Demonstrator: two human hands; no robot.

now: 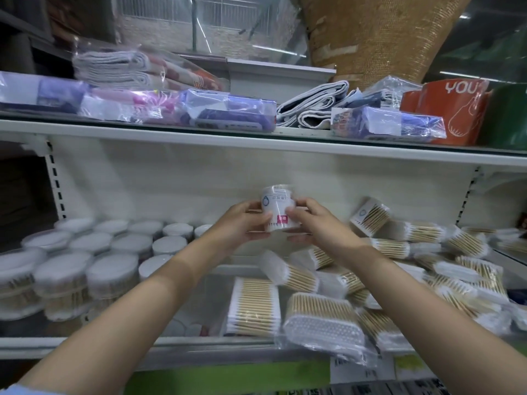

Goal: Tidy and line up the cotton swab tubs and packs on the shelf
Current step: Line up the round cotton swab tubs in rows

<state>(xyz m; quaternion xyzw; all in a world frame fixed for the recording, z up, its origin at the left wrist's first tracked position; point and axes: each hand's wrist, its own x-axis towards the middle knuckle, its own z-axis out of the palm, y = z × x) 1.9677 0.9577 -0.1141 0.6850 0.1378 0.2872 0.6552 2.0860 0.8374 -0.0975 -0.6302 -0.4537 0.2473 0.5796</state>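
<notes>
Above the middle of the lower shelf [199, 342], a round cotton swab tub [276, 208] with a white label is held up in the air between both hands. It is gripped from the left by the left hand [242, 223], whose fingers are curled around its side, and from the right by the right hand [310, 220], whose thumb and fingers are wrapped over its front and lower edge. The tub is raised clear of the goods below it and stands in front of the white back panel [171, 181]. On the left part of the shelf, rows of lidded tubs [91, 258] are set close together, some stacked. On the right part, flat clear packs of wooden swabs [322, 317] are piled loosely at mixed angles, several overlapping. On the upper shelf [256, 141], wrapped folded cloths [228, 112] and an orange pack [450, 109] are laid.
</notes>
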